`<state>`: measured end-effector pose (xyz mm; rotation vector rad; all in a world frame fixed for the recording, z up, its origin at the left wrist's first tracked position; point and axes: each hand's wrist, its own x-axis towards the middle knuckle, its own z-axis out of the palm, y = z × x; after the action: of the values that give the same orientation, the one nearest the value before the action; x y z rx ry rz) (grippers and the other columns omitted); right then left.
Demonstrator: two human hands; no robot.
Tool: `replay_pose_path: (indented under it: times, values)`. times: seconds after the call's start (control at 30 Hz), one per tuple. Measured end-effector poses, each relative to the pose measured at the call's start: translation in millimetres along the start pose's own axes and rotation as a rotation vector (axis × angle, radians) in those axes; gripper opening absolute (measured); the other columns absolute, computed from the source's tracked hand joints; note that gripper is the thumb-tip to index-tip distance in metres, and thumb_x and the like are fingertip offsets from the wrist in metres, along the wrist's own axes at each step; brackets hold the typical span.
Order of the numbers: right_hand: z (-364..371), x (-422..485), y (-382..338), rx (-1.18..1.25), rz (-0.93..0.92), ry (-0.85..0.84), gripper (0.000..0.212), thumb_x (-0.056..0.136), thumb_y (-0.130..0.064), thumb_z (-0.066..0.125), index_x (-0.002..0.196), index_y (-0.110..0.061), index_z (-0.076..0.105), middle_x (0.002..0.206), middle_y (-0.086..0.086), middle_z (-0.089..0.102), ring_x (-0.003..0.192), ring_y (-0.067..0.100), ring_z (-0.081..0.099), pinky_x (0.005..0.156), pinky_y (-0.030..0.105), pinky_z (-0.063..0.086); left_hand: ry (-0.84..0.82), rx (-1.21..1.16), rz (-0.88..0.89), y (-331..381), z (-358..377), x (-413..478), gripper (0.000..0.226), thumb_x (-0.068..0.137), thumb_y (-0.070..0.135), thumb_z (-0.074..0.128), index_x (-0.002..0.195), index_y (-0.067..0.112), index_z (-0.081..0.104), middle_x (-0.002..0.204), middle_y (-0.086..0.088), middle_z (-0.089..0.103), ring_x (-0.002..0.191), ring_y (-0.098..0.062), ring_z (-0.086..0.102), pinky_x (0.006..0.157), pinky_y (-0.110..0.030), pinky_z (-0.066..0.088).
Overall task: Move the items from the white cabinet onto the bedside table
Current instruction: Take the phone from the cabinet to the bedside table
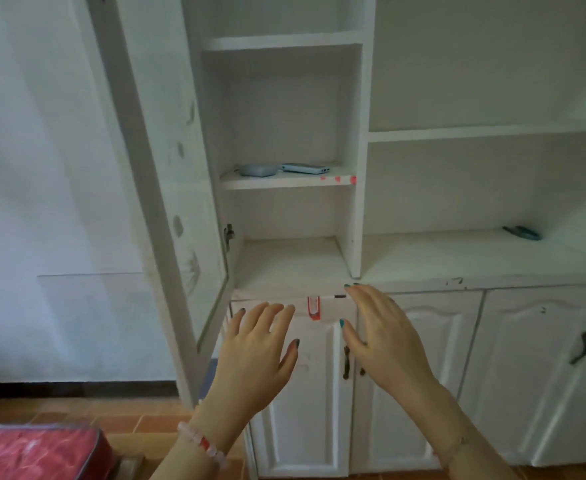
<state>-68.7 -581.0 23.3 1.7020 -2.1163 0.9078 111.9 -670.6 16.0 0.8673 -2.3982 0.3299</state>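
White shelving fills my view; the white cabinet [357, 133] stands with its door [167, 168] open wide. On its middle shelf [284, 182] lie a grey rounded item [257, 169] and, just beside it, a slim blue device [305, 168], possibly a phone. Both look light and stiff; I'd pinch the device by its long edges. My left hand [253, 358] and right hand [385, 337] hover below, fingers [367, 301] loosely spread, empty.

Nothing is legible: the red tag [313, 308] on the white cabinet [423, 261] is blurred.

Cabinet [419, 261] matt white painted wood; door handles [578, 348] dark metal
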Motion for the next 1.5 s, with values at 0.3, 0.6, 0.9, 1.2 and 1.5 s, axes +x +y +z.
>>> replay_pose_path:
  times: [0.3, 0.6, 0.9, 1.2, 1.5]
  values:
    - [38.6, 102.0, 68.8, 0.017, -0.049, -0.001, 0.061, 0.085, -0.047, 0.026, 0.137, -0.019, 0.039, 0.137, -0.003, 0.045, 0.126, 0.016, 0.042, 0.106, 0.038, 0.037, 0.078, 0.042, -0.053, -12.4, 56.3, 105.8, 0.047, 0.083, 0.040, 0.039, 0.117, 0.015, 0.060, 0.109, -0.001, 0.066, 0.098, -0.022, 0.064, 0.086, -0.044, 0.050]
    - [78.9, 188.3, 88.6, 0.046, -0.127, 0.052, 0.053, 0.086, -0.043, 0.035, 0.133, -0.020, 0.043, 0.132, -0.006, 0.051, 0.121, 0.011, 0.047, 0.100, 0.025, 0.036, 0.157, -0.012, -0.085, -59.0, 102.5, 187.2, 0.045, 0.082, 0.039, 0.041, 0.113, 0.015, 0.063, 0.108, 0.001, 0.066, 0.095, -0.021, 0.065, 0.083, -0.040, 0.052]
    - [84.4, 299.6, 71.2, 0.122, -0.242, 0.191, 0.045, 0.088, -0.034, 0.047, 0.131, -0.019, 0.047, 0.131, -0.001, 0.053, 0.120, 0.012, 0.047, 0.096, 0.024, 0.041, 0.173, -0.095, -0.089, -98.4, 140.8, 253.4, 0.042, 0.081, 0.042, 0.043, 0.106, 0.018, 0.066, 0.101, 0.004, 0.067, 0.090, -0.018, 0.066, 0.076, -0.035, 0.054]
    - [74.1, 451.6, 82.7, 0.057, 0.013, -0.113, 0.083, 0.079, -0.051, 0.062, 0.144, -0.018, 0.022, 0.147, 0.006, 0.033, 0.129, 0.025, 0.037, 0.101, 0.038, 0.038, 0.149, -0.081, -0.088, -125.6, 154.7, 266.8, 0.042, 0.081, 0.040, 0.041, 0.106, 0.018, 0.066, 0.103, 0.003, 0.067, 0.092, -0.019, 0.065, 0.078, -0.035, 0.053]
    - [77.1, 485.3, 94.9, -0.057, 0.127, -0.484, 0.081, 0.076, -0.063, 0.057, 0.135, -0.011, 0.038, 0.132, 0.008, 0.049, 0.113, 0.024, 0.050, 0.096, 0.035, 0.043, 0.113, -0.089, -0.115, -132.3, 157.0, 276.5, 0.043, 0.083, 0.041, 0.039, 0.109, 0.019, 0.065, 0.105, 0.005, 0.065, 0.092, -0.016, 0.065, 0.076, -0.035, 0.055]
